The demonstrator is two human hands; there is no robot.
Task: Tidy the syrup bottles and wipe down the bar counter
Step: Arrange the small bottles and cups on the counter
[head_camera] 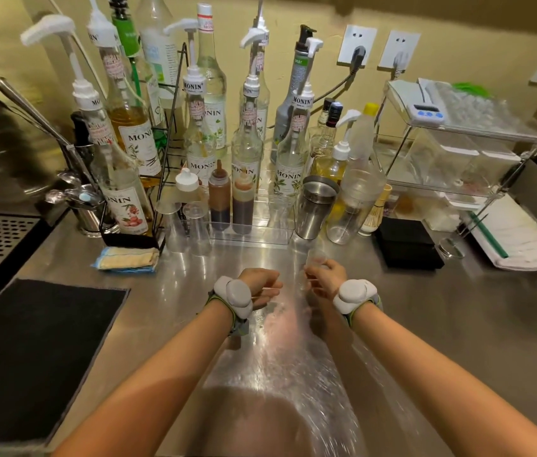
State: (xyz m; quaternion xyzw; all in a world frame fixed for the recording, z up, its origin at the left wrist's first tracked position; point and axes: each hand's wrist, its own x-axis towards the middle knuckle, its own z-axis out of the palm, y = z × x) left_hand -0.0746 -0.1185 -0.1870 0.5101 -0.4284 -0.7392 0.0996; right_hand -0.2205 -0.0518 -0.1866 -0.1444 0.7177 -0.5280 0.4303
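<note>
**Clear cup in hand, crowded bottles just ahead**

The main risk is a knock-over. The Monin syrup bottles [247,150] stand packed along the back of the steel bar counter [425,324], their tall pump heads making them top-heavy, and empty clear cups [194,225] sit just in front of them. A hasty reach could topple one into its neighbours. The folded cloth [126,258] lies untouched at the left beside the wire rack [164,179], so wiping looks not yet begun.

Both forearms stretch forward over the counter, wrists close together, each with a grey wrist device. The right hand [324,278] curls its fingers round a small clear cup [316,258], blurred and hard to make out. The left hand [260,285] has loosely curled fingers and appears to hold nothing.
</note>
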